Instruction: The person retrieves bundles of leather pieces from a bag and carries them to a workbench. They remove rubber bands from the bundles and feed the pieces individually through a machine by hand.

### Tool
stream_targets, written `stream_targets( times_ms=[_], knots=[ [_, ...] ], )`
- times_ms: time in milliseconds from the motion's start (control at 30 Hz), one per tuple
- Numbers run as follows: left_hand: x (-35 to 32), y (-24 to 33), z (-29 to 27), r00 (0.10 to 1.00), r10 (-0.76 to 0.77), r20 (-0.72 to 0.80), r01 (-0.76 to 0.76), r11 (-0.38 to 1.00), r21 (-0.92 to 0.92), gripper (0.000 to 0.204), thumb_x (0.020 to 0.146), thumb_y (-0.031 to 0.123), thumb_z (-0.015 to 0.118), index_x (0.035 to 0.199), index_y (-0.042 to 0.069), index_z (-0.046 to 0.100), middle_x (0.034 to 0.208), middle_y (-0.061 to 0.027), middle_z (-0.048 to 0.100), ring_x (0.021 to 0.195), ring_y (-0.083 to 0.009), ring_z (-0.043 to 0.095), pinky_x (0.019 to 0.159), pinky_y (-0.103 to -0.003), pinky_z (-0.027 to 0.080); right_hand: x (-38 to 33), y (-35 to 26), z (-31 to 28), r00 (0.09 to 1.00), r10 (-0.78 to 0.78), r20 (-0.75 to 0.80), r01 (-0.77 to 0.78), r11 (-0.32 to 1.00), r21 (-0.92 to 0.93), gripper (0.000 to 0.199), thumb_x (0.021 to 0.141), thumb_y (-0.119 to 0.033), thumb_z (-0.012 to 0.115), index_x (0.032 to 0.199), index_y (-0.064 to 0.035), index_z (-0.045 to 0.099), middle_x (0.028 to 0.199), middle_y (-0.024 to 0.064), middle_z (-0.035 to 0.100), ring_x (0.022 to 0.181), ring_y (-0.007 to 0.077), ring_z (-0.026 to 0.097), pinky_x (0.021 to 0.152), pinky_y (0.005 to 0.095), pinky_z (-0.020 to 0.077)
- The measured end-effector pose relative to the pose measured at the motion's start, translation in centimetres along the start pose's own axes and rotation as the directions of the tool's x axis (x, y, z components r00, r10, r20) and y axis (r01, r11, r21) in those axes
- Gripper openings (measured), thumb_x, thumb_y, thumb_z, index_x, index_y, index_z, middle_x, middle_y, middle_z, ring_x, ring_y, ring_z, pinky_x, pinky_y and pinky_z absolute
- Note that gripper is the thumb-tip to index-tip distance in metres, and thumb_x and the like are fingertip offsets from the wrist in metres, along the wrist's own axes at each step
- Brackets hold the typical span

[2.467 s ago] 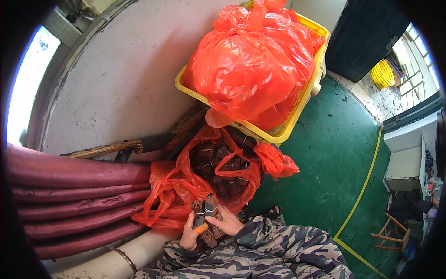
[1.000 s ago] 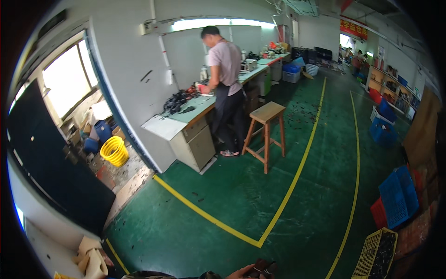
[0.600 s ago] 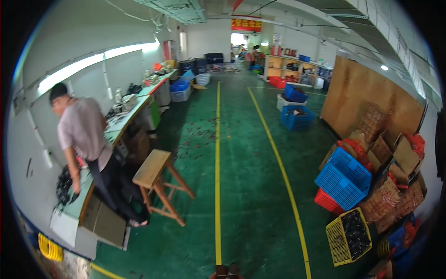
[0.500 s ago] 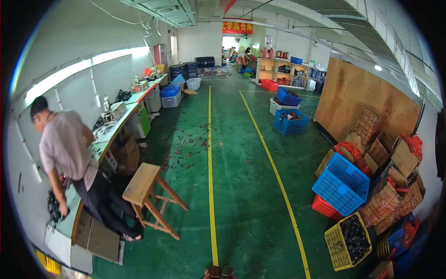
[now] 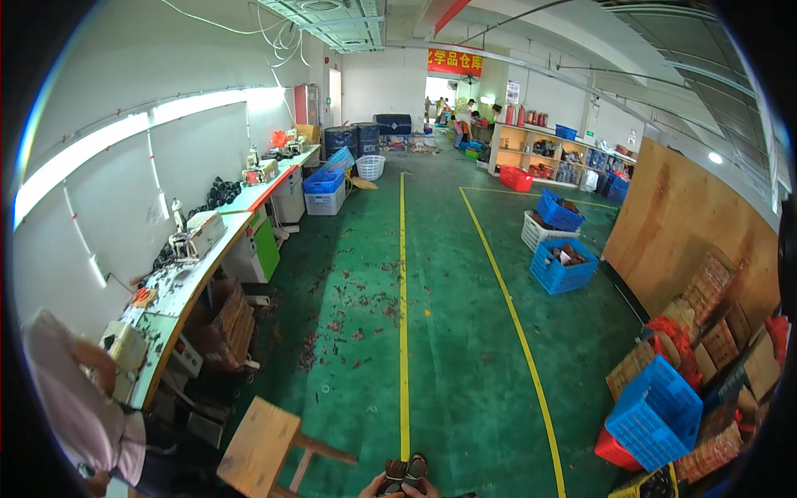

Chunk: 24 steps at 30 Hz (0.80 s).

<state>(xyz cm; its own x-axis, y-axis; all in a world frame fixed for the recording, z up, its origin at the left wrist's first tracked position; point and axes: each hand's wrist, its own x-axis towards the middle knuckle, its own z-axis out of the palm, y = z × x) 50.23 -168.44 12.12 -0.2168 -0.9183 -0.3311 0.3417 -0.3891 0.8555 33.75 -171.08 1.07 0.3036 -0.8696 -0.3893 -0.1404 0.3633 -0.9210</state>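
Both my hands [image 5: 404, 488], low at the near edge, grip small dark parts [image 5: 405, 471], carried along the green floor [image 5: 465, 349], not yet set down.

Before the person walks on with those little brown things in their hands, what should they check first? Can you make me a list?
1. Hold on the small brown parts: cannot tell; only the fingertips of both hands show at the bottom edge, so which hand grips is unclear.
2. Green floor straight ahead: ok, open along the yellow line.
3. Scraps on the floor: not ok, bits lie scattered left of the line.
4. Wooden stool: not ok, it stands close on the left.
5. Co-worker in pink: ok, bent at the workbench, off the path.
6. Blue crates: ok, off to the right.
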Motion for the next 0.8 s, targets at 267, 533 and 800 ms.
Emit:
stream_targets(
  times_ms=[267,533,800],
  knots=[
    [10.7,6.8,-9.2,0.934,0.084,-0.347,-0.102,0.994,-0.035,0.072,0.074,0.013,0.067,0.131,-0.001,0.026,0.12,-0.0112,0.044,0.109,-0.0177,0.043,0.093,-0.029,0.035,15.9,-16.5,3.7,0.891,0.192,0.411,-0.143,0.979,-0.147,0.048,0.086,-0.039,0.05,0.124,-0.0118,0.041,0.117,0.011,0.048,0.106,0.03,0.047,0.09,0.0452,0.0431],
    [18.8,20.0,-19.2,0.89,0.066,-0.452,-0.045,0.997,0.058,0.067,0.079,0.022,0.061,0.131,0.0,0.025,0.122,-0.0147,0.043,0.112,-0.0235,0.042,0.093,-0.03,0.035,32.8,-23.6,11.4,0.884,0.097,0.457,-0.142,0.988,0.064,0.041,0.084,-0.016,0.056,0.119,-0.0022,0.04,0.107,0.0082,0.052,0.096,0.0169,0.049,0.083,0.0301,0.0399],
    [29.2,29.2,-36.6,0.873,0.116,-0.473,0.028,0.957,0.287,0.061,0.077,0.02,0.064,0.127,0.001,0.035,0.126,-0.0121,0.042,0.115,-0.0205,0.041,0.094,-0.03,0.035,47.2,-39.5,22.0,0.737,0.451,0.504,-0.271,0.88,-0.391,0.041,0.088,-0.034,0.045,0.117,-0.0046,0.044,0.097,0.0098,0.057,0.083,0.0182,0.058,0.063,0.0364,0.0501]
  ],
)
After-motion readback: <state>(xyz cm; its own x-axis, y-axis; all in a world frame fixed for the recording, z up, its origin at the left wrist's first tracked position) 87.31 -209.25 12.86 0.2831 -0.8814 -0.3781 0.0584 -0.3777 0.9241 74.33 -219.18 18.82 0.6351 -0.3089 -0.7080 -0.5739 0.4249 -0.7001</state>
